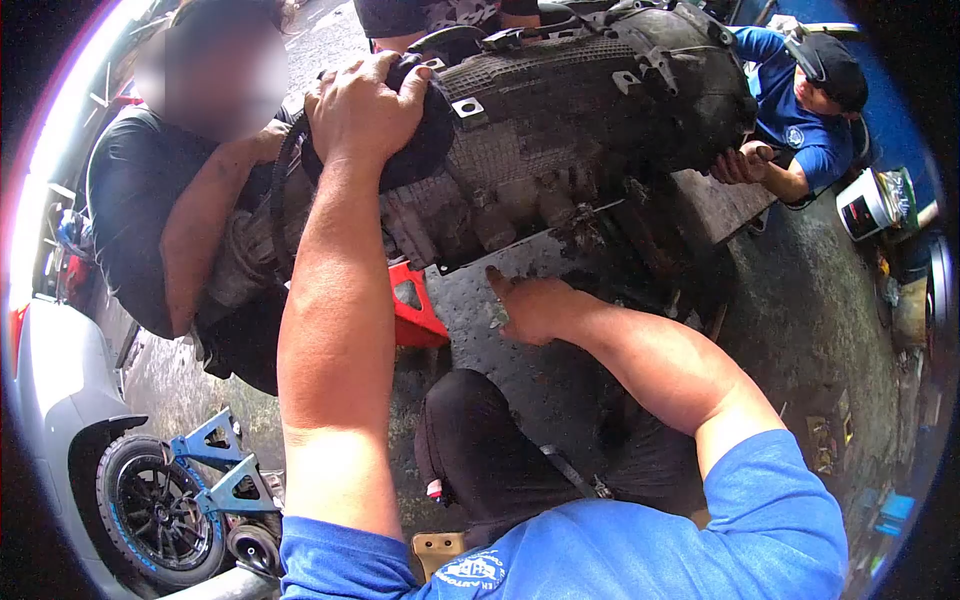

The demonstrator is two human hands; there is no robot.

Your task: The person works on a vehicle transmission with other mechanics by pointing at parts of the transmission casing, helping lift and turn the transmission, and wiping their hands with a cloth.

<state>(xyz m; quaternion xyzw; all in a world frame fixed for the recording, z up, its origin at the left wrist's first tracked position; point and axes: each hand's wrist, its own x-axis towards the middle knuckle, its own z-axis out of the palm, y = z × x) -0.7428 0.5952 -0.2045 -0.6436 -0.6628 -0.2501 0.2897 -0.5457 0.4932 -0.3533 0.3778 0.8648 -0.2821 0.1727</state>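
Head view shows a long, grimy, dark metal machine casing point(560, 115) stretching across the upper middle, above the wearer's knees; its underside lies in deep shadow and is hard to make out. The left hand point(365, 108) lies over a rounded black part point(425, 135) at the casing's left end, thumb spread away from the fingers; the fingertips bend over the far side, so I cannot tell whether they grip. The right hand point(538, 308) is just below the casing's lower edge, index finger extended and apart from the thumb; the remaining fingers are hidden beneath the palm. Three other people surround the casing: one in a dark shirt point(140, 190), one at the top cut off by the frame, and one in a blue shirt point(770, 75), whose hand point(742, 163) touches the right end. Around them are one red metal stand point(418, 325), two blue metal stands point(205, 437), one black spoked wheel point(160, 505), one white bucket point(865, 208) and one pale car body point(62, 370), cut off at left.
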